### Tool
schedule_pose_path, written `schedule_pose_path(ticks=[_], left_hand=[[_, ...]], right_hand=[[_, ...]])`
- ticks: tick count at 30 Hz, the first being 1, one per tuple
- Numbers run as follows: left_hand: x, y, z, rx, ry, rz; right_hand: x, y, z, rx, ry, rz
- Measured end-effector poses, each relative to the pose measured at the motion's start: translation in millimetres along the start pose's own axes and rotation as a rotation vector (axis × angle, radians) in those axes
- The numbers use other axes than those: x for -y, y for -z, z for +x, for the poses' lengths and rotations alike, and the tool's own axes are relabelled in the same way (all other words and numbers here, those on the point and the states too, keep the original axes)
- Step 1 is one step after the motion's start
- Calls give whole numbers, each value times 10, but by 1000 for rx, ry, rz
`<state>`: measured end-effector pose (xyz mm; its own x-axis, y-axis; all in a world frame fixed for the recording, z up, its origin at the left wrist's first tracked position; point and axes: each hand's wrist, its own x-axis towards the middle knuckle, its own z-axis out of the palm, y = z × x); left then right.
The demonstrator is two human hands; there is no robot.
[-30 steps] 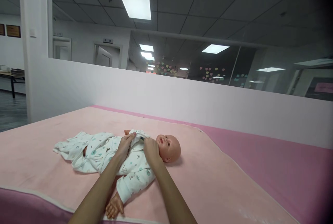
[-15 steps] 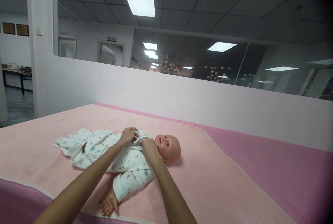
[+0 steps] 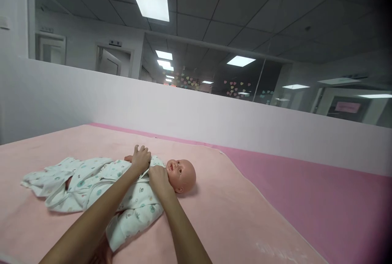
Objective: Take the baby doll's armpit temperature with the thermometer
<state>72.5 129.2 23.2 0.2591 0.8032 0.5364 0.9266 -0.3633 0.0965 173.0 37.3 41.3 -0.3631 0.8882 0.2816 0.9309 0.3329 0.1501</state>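
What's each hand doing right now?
Left hand: closed on the romper at the doll collar.
Right hand: closed on the romper beside it.

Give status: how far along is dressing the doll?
Done: patterned romper covers the doll on torso, legs and near arm. In hand: left hand and right hand pinch the fabric at its collar. Left: far arm looks bare; front closure can't be judged.

A pale pink blanket covers most of the bed, and a darker pink sheet shows along its right and far edges. A low white partition wall runs behind the bed's far edge. Above it, glass panes carry small heart stickers. Square ceiling lights glow overhead. A door stands ajar at back left.
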Motion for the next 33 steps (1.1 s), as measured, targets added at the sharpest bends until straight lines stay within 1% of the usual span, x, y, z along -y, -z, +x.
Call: schedule_pose_path(ticks=[4, 6, 9, 13, 16, 19, 21, 24, 27, 29, 31, 33], left_hand=[[-40, 188, -94, -64, -33, 120], [-63, 235, -117, -36, -56, 151], [-69, 242, -138, 69, -49, 131], [-34, 263, -216, 144, -48, 104], [-28, 324, -321, 155, -52, 95], [-40, 359, -416, 97, -51, 88], [-40, 350, -453, 49, -31, 80], [-17, 301, -472, 33, -3, 60], [19, 231, -483, -9, 11, -5], [41, 182, -491, -55, 22, -66], [61, 142, -495, -62, 40, -107], [81, 123, -495, -22, 60, -138]], right_hand=[[-25, -6, 6, -33, -23, 32], [-40, -16, 23, -33, -29, 42], [-40, -40, 36, -27, -45, 48], [48, -97, -10, -29, -118, 37], [144, -146, -62, -73, -223, 20], [187, -191, -98, -132, -282, 55], [175, -225, -114, -163, -307, 82], [126, -277, -131, -227, -353, 150], [83, -303, -144, -381, -381, 239], [66, -291, -151, -459, -344, 256], [56, -258, -167, -436, -268, 255], [46, -218, -204, -370, -207, 235]])
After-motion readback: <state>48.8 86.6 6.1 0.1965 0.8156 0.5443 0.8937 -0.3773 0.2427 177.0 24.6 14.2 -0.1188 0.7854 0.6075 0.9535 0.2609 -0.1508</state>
